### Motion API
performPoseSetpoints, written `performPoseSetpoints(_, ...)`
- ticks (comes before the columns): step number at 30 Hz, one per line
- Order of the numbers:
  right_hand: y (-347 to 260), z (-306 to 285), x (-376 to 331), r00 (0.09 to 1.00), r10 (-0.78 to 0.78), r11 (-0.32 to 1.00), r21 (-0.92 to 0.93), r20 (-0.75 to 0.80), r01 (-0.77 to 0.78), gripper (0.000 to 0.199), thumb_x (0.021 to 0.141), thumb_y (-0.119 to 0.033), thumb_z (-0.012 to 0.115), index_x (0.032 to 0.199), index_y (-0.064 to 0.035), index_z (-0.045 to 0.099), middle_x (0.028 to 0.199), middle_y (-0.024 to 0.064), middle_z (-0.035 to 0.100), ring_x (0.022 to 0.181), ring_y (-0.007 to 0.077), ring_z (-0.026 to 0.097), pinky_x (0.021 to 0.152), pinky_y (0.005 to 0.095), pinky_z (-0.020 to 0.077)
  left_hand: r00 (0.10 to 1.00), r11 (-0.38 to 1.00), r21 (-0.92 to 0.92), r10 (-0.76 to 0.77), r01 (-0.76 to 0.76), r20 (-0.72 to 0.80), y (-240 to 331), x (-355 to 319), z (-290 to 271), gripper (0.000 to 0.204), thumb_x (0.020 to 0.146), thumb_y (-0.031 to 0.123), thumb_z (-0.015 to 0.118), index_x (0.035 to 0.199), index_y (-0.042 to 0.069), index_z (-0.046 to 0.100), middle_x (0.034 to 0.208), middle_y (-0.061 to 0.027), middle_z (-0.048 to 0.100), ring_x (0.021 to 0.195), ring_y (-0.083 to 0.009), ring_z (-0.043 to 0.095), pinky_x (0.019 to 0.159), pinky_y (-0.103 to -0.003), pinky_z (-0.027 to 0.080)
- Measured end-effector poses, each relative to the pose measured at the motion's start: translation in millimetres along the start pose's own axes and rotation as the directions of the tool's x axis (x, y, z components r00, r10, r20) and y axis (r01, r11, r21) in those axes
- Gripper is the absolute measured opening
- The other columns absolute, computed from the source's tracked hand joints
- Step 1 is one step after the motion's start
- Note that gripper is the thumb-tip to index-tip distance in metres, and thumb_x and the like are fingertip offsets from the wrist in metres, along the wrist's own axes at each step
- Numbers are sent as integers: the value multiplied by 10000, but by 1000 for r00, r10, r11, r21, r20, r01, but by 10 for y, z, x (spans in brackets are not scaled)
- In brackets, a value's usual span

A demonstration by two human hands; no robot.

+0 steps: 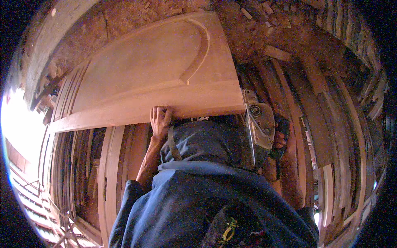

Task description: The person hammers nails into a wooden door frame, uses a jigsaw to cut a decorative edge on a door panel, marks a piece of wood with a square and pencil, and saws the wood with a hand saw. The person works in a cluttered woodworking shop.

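**Planing the panel's end edge**

The left hand grips the near edge of the carved wooden door panel, fingers curled over it. The right hand is clamped on the power planer at the panel's right end (partly hidden). Best kept flat, panel braced.

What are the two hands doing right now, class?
Left hand: fingers curled over the edge of the wooden door panel, gripping it.
Right hand: closed on the handle of the power planer.

Stacked timber planks, carved door panel on top
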State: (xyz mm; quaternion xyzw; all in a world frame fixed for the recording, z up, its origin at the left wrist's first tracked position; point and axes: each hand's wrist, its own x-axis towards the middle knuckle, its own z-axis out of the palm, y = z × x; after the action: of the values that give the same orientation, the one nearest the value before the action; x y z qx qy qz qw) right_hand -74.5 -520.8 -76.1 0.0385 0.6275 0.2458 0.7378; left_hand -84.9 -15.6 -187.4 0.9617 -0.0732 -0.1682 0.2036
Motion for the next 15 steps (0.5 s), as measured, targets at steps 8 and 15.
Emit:
performPoseSetpoints(8, 19, 45, -15, 1000, -2, 1000, -14, -14, 2, 643, 1002, -652, 420, 1220, -65, 564, 733, 27, 565, 517, 105, 490, 479, 258, 436, 987, 957, 243, 162, -155, -8, -121, -89, 111, 271, 774, 172, 635, 1037, 112, 659, 1006, -93, 563, 966, -307, 551, 875, -473, 452)
performPoseSetpoints(15, 67, 146, 1, 1000, -13, 1000, -14, -19, 13, 638, 1001, -652, 421, 1216, -67, 561, 729, 24, 562, 511, 103, 488, 472, 258, 435, 996, 996, 26, 88, -89, 35, -13, 122, 24, 325, 812, 130, 615, 1124, 109, 704, 1212, -78, 656, 1158, -308, 620, 1003, -474, 486)
